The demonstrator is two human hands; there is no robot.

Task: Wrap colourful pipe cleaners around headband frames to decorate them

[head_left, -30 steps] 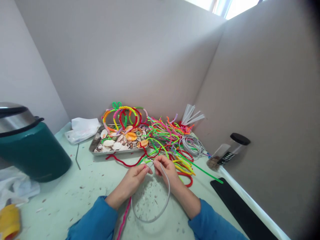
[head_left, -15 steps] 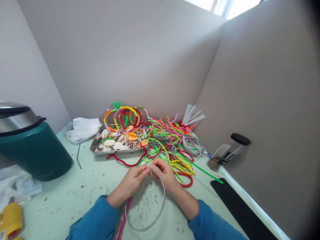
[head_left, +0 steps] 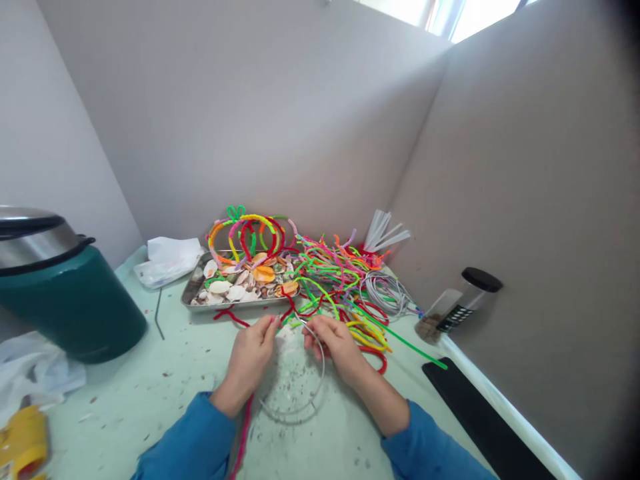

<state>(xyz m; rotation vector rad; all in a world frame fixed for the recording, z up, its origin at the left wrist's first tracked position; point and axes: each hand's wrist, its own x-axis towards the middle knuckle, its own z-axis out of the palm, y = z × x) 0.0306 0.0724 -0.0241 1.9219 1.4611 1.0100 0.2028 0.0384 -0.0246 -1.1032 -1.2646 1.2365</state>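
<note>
A thin grey hoop (head_left: pixel 320 390), shaped like a bare headband, hangs in a curve between my hands. My right hand (head_left: pixel 340 350) is closed on its upper end, with thumb and forefinger pinched. A small shiny metal tip (head_left: pixel 302 321) shows beside those fingers; what it belongs to is hidden. My left hand (head_left: pixel 254 352) is closed in a pinch, apart from the right; what lies between its fingertips cannot be made out. Below the left wrist, a pink pipe cleaner (head_left: pixel 243 437) runs toward the table's near edge.
Behind the hands stands a metal tray (head_left: pixel 240 306) of shells with pipe-cleaner-wrapped hoops. To its right lie piled pipe cleaners (head_left: pixel 335 260) and coiled grey hoops (head_left: pixel 385 293). A teal flask (head_left: pixel 75 303) and yellow tool (head_left: pixel 24 440) are left; a clear jar (head_left: pixel 457 307) is right.
My hands have moved apart: the left has shifted left and up, the right slightly right. The grey hoop between them hangs higher and has turned.
</note>
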